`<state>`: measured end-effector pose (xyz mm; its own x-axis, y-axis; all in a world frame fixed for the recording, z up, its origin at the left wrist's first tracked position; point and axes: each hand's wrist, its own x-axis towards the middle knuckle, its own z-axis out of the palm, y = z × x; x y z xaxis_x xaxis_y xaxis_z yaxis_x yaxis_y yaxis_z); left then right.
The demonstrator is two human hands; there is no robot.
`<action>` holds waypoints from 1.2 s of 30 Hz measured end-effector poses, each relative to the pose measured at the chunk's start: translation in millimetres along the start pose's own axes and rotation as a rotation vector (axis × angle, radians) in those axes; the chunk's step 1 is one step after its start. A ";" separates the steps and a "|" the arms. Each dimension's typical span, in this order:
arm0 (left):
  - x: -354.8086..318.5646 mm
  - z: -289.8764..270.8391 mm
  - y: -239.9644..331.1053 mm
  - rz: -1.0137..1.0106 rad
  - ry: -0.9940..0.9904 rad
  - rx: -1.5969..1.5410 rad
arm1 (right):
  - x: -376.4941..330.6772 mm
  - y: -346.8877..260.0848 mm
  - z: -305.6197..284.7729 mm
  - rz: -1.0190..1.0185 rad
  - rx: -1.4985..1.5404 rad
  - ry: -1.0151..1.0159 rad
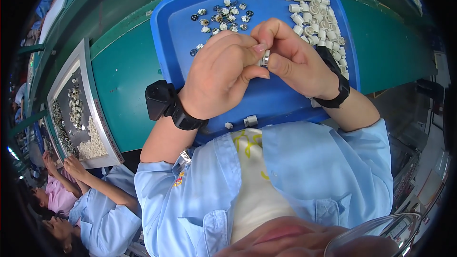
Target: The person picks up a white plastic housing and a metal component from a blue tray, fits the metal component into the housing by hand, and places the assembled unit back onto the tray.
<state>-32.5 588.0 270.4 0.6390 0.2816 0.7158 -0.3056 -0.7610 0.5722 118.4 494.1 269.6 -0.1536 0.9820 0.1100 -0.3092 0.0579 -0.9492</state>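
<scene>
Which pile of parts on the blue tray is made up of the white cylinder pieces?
The pile along the blue tray's right edge, the white cylindrical sleeves. The pile of small dark and silver parts sits at the tray's far middle.

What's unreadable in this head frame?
- Small silvery part pinched between left hand and right hand: mostly hidden by fingers, shape unclear.
- Small dark and white pieces on blue plastic tray: too small to identify.
- Tray's middle: hidden behind both hands.

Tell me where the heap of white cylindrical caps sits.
In the head view, the white caps fill the blue tray's far right corner, just beyond the right hand.
</scene>
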 end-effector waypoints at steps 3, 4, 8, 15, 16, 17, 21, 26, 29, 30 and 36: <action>-2.2 -1.1 -3.5 -0.060 -0.001 -0.060 | 1.3 3.6 -6.4 0.007 0.033 -0.012; -4.1 -1.4 -5.5 -0.126 -0.003 -0.116 | 2.2 2.0 -6.6 0.003 0.029 -0.011; -6.8 5.3 -7.8 -0.290 0.113 -0.525 | 7.8 -7.1 -7.7 -0.099 -0.157 0.041; -4.7 0.9 -11.2 -0.474 0.025 -0.920 | 6.0 -25.8 -21.5 -0.392 -0.989 -0.143; -5.0 -1.4 -13.1 -0.475 -0.019 -0.917 | 5.8 -25.0 -21.7 -0.392 -0.989 -0.143; -5.4 -2.4 -14.2 -0.477 -0.062 -0.915 | 4.8 -22.8 -21.9 -0.356 -0.928 -0.132; -3.8 -3.1 -15.6 -0.485 -0.138 -0.829 | 2.4 -24.7 -20.7 -0.249 -0.837 -0.121; -2.3 0.2 -12.2 -0.642 -0.128 -1.090 | 0.3 -26.4 -12.2 -0.272 -0.878 -0.080; -1.2 2.2 -13.4 -0.699 -0.079 -1.240 | 1.6 -18.3 -8.1 -0.357 -0.866 -0.025; -0.8 2.3 -13.2 -0.699 -0.080 -1.241 | 2.1 -15.2 -7.0 -0.395 -0.864 -0.008; -2.6 0.4 -12.3 -0.605 -0.086 -1.149 | 3.9 -20.7 -3.7 -0.503 -1.047 -0.036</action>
<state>-30.2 596.4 261.3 0.9169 0.3316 0.2221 -0.3537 0.4171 0.8372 127.7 497.4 288.6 -0.2655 0.8012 0.5362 0.5815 0.5767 -0.5737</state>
